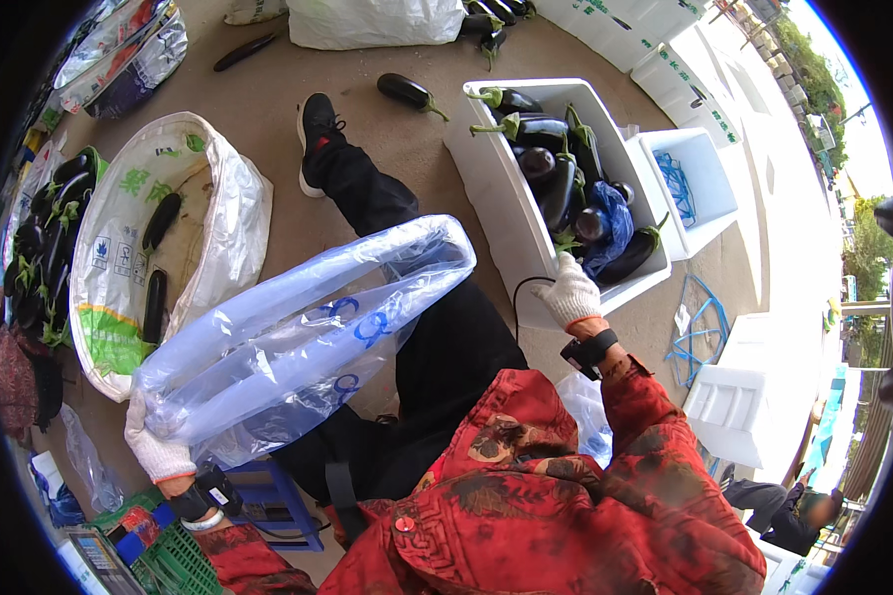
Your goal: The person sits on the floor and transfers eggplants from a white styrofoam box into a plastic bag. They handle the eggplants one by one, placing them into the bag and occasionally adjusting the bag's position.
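Note:
My left hand (pixel 152 442), in a white knitted glove, grips the rolled rim of a clear plastic bag (pixel 298 349) with blue print. The bag's mouth spreads across my legs. My right hand (pixel 569 294), also gloved, is at the near rim of a white foam box (pixel 484 190). Its fingertips are by the green stem end of an eggplant (pixel 564 239); whether they grip it or the rim cannot be told. Dark eggplants (pixel 539 134) fill much of that box, with a crumpled blue plastic bag (pixel 612 223) among them.
A white woven sack (pixel 249 201) at left holds two eggplants (pixel 155 305). More eggplants (pixel 52 238) are heaped beyond it; one eggplant (pixel 409 93) lies on the floor. A smaller foam box (pixel 703 171) holds blue strapping. A person (pixel 789 513) sits at far right.

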The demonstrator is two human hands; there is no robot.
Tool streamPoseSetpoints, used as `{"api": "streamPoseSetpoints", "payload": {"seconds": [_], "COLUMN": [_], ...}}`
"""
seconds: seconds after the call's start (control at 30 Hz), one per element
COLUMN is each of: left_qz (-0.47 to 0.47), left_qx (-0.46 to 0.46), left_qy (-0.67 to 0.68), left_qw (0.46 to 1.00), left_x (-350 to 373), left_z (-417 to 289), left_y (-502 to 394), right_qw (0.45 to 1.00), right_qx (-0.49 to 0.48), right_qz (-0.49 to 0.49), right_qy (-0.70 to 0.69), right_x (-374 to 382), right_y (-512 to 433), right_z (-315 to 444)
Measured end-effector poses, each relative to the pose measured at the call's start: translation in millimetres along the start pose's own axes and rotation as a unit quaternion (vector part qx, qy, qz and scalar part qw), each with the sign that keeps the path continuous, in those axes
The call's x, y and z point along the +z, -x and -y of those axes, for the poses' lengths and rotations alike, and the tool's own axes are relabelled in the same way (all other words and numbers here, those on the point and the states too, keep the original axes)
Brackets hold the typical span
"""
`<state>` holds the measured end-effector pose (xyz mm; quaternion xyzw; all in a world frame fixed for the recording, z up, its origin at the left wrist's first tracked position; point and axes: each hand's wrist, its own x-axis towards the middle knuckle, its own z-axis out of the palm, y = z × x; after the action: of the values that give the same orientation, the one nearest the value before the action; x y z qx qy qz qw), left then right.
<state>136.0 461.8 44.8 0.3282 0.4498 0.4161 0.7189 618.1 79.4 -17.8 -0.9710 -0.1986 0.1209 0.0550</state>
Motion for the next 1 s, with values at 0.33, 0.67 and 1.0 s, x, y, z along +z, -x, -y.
{"api": "streamPoseSetpoints", "payload": {"seconds": [0.33,0.67,1.0], "left_qz": [0.043,-0.018,-0.005], "left_qx": [-0.044,0.088,0.138], "left_qy": [-0.205,-0.105,-0.166], "left_qw": [0.977,0.990,0.976], "left_x": [38.9,82.9,127.9], "left_z": [8.0,-28.2,-11.2], "left_y": [-10.3,-11.4,-47.0], "right_qw": [0.997,0.953,0.781], "right_qx": [0.047,0.039,0.242], "right_qz": [0.044,0.279,0.051], "right_qy": [-0.042,-0.110,-0.574], "right_x": [34.2,-24.7,-44.6], "right_y": [5.8,69.1,-51.4], "right_z": [-37.0,-77.7,-148.5]}}
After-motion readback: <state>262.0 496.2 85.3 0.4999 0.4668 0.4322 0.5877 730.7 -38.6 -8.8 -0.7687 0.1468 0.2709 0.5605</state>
